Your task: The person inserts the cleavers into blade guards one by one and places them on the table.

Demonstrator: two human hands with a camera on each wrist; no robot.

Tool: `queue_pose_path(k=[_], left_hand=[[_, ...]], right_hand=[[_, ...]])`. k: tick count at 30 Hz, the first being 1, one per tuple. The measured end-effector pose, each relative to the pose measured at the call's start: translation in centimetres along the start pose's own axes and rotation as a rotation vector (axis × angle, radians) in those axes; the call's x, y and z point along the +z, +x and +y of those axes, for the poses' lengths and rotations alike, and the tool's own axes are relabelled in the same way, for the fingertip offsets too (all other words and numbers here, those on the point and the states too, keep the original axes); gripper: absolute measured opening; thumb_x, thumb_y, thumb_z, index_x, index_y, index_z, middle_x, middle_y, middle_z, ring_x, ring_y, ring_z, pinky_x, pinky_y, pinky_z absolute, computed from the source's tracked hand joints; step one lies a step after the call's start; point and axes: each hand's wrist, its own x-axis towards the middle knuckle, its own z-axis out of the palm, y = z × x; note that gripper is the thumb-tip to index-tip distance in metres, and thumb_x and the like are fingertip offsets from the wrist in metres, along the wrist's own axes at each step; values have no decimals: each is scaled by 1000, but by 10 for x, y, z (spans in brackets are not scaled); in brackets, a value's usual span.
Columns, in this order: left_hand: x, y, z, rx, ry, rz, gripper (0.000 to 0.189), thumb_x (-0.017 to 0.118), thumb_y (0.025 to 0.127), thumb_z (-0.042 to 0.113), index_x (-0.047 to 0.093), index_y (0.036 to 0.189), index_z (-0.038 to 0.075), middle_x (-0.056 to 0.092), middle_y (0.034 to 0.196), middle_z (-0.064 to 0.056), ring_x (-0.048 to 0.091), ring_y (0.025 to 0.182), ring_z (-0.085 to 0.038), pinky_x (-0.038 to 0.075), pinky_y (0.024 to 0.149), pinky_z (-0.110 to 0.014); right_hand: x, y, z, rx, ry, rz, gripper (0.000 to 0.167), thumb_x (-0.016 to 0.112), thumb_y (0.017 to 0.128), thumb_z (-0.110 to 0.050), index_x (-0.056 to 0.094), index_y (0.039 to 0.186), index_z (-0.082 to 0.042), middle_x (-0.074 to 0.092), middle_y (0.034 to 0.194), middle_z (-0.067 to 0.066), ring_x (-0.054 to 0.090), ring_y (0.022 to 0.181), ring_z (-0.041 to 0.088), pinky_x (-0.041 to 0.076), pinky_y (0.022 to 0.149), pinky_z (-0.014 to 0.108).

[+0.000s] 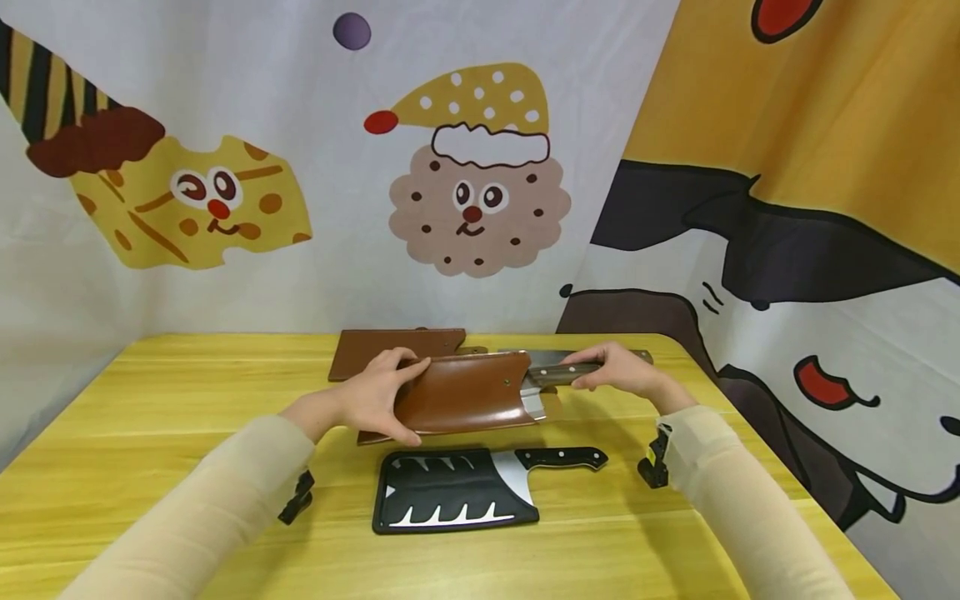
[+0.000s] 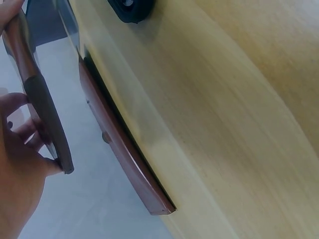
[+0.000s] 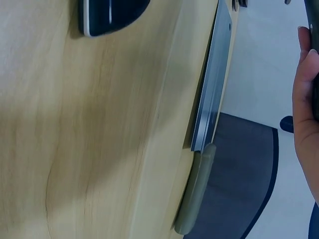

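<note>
My left hand [image 1: 375,396] holds a brown leather sheath [image 1: 465,392] by its closed left end, thumb along the lower edge and fingers over the top. A cleaver [image 1: 532,402] sits mostly inside it, with a strip of blade showing at the right opening. Its dark wooden handle [image 1: 562,372] is gripped by my right hand [image 1: 617,368]. Sheath and cleaver are tilted above the table, as the left wrist view also shows, where the sheath [image 2: 47,119] is edge-on. In the right wrist view, fingers of the right hand [image 3: 306,104] lie against the handle at the frame's edge.
A cleaver in a black patterned cover [image 1: 450,492] lies nearest me, black handle rightward. At the table's back edge lie another brown sheath [image 1: 397,346] and a bare cleaver [image 3: 212,84] with an olive handle [image 3: 197,194]. A cartoon-printed curtain [image 1: 300,300] hangs behind the wooden table [image 1: 225,375].
</note>
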Motion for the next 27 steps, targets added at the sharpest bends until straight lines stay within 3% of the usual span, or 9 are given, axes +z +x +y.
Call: queue_pose_path(k=[8,16,21,27], left_hand=[[0,3,-1,-13,3,2,112,80,60,51,28,147,4,31,138,-17,29,126,-35,32,101,-56],[4,6,1,-14,-3,-5,111,80,61,51,27,147,4,31,138,-17,29,126,-36,31,100,-55],[8,6,-1,-20,5,-2,111,80,61,51,28,147,4,31,138,-18,29,126,-37,30,102,-56],[12,5,-8,-6,18,-5,109,79,62,50,31,145,1,33,138,-22,31,127,-39,24,105,-59]], right_hand=[[7,7,-4,6,-3,5,43,73,80,-13,63,120,0,67,79,-5,56,64,12,49,64,28],[24,18,-12,4,-6,-18,45,73,79,-15,62,121,-1,68,81,-1,60,69,19,51,71,42],[33,23,-13,2,11,-40,44,73,79,-13,63,120,-1,68,90,2,59,70,12,52,74,45],[38,29,-6,0,1,-85,47,72,81,-15,60,123,1,67,103,13,62,74,15,52,76,48]])
